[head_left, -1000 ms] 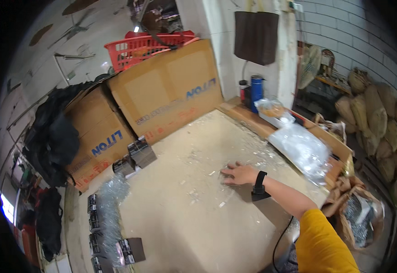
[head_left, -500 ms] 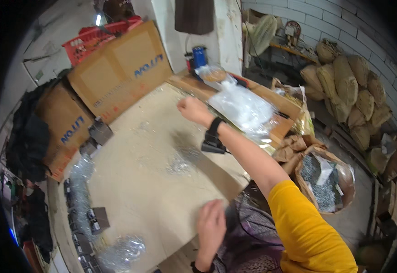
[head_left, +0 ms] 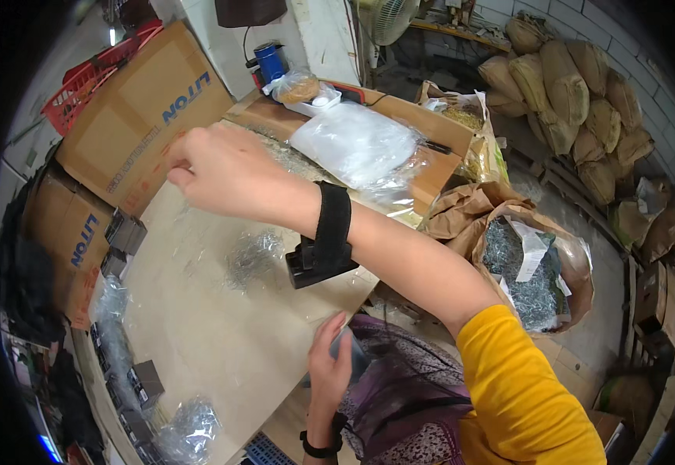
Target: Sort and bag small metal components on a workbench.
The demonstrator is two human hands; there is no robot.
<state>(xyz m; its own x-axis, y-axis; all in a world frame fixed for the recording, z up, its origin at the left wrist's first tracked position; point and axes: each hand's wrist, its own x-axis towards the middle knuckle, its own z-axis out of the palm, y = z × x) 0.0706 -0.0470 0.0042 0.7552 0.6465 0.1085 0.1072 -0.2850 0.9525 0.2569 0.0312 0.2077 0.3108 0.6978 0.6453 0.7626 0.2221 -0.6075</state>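
The right hand hangs curled above the far worktop — I cannot tell whether it holds anything. The left hand, thumb and fingers parted, is at the near edge — thin shiny pieces lie heaped mid-worktop.

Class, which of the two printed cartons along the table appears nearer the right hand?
The larger carton, with the red basket above it: the right hand overlaps it in view, while the smaller carton stands farther left.
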